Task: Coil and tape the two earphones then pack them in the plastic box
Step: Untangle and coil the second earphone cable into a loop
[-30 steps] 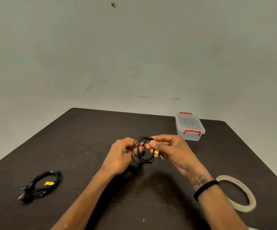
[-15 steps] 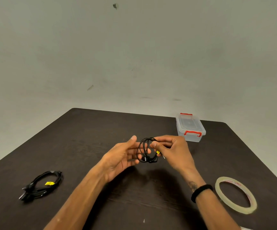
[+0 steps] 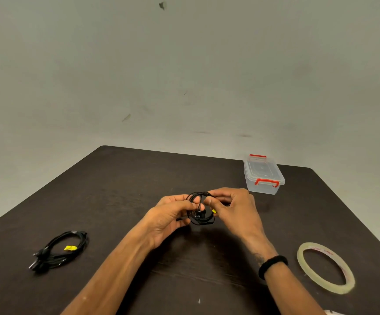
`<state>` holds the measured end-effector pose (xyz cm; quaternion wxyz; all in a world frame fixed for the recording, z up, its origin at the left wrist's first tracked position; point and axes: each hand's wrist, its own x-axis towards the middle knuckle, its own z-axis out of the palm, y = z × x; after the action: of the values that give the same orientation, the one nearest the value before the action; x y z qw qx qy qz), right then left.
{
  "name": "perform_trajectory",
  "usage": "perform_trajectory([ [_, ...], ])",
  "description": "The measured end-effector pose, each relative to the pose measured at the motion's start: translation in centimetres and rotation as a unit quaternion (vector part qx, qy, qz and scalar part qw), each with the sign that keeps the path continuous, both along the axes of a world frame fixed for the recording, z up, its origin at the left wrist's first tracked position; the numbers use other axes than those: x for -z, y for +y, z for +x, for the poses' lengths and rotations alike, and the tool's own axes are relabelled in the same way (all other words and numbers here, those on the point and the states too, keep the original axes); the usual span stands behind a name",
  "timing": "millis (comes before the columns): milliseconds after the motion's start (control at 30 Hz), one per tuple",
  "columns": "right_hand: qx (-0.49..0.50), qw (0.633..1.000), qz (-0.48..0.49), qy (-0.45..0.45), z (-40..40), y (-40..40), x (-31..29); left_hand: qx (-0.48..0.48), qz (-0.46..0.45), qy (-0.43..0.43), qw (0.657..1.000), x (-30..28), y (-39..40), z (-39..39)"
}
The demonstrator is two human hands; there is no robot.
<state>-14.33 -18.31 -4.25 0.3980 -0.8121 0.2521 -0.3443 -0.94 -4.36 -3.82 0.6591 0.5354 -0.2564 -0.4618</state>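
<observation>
A black earphone, wound into a small coil [image 3: 200,212] with a yellow tag, hangs above the middle of the dark table [image 3: 120,192]. My left hand [image 3: 170,214] pinches the coil's left side. My right hand [image 3: 232,209] pinches its upper right side, fingers curled round the wire. A second black earphone [image 3: 59,250], loosely coiled with a yellow tag, lies on the table at the left. The clear plastic box [image 3: 263,175] with red clips stands shut at the back right. A roll of clear tape [image 3: 325,267] lies flat at the right.
A pale wall rises behind the table's far edge. A black band circles my right wrist [image 3: 273,266]. A small white thing shows at the bottom right edge [image 3: 331,312].
My left hand, open beside the coil half a second ago, has closed on its left side. My right hand has kept hold of the coil.
</observation>
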Motion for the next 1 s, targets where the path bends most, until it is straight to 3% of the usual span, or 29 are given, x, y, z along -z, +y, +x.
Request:
perform_trajectory([
  [367,-0.015,0.996,0.085,-0.004,0.0,-0.3,0.4,-0.024,-0.011,-0.056,0.998,0.3,-0.6,-0.9],
  [633,-0.047,0.986,0.145,-0.063,-0.2,0.2,-0.4,-0.05,-0.026,-0.285,0.957,0.3,-0.3,-1.0],
  [767,-0.049,0.985,0.152,-0.071,-0.3,0.2,-0.6,-0.025,-0.022,-0.288,0.957,0.5,-0.2,-0.5],
  [1000,-0.036,0.989,0.136,-0.046,-0.3,0.1,-0.4,0.028,-0.104,-0.248,0.963,0.1,0.2,-0.6],
])
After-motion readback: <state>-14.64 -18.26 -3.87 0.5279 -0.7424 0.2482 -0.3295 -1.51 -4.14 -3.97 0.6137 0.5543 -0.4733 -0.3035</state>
